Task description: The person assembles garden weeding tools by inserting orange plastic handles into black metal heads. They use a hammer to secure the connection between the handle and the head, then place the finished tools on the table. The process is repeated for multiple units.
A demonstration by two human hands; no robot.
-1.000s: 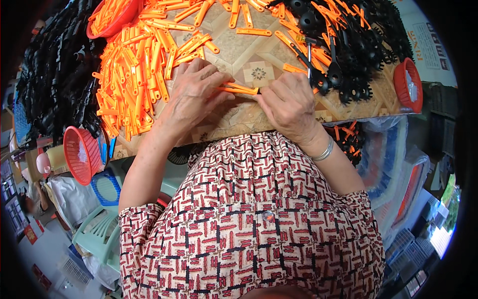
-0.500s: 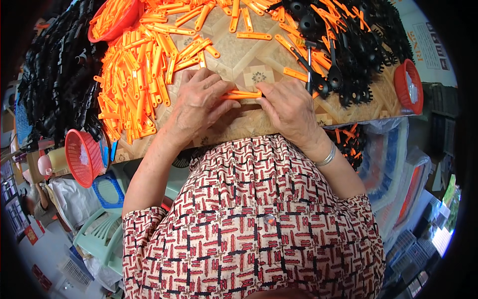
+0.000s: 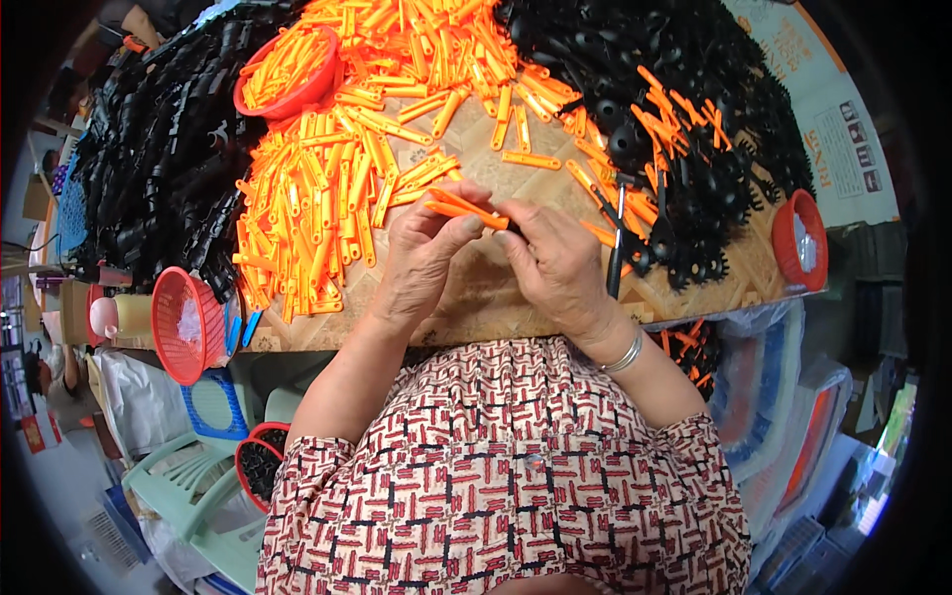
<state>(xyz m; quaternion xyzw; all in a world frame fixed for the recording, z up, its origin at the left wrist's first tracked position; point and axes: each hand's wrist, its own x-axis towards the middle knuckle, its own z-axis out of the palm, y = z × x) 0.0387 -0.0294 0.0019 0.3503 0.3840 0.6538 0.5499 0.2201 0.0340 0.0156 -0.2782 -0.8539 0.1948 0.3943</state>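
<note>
I saw a slender, bright orange handle [image 3: 470, 209] slanting above the counter [image 3: 476, 293], between both hands: the left hand [image 3: 421, 253] clamped its body, the right hand [image 3: 557, 260] pinched its end.

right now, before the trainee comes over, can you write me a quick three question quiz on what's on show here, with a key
1. What colour is the part in the left hand?
2. True or false: the hammer lies to the right of the right hand.
3. Where is the bracelet worn? a) on the left wrist, b) on the right wrist, c) on both wrists

Key:
1. Orange
2. True
3. b
</note>
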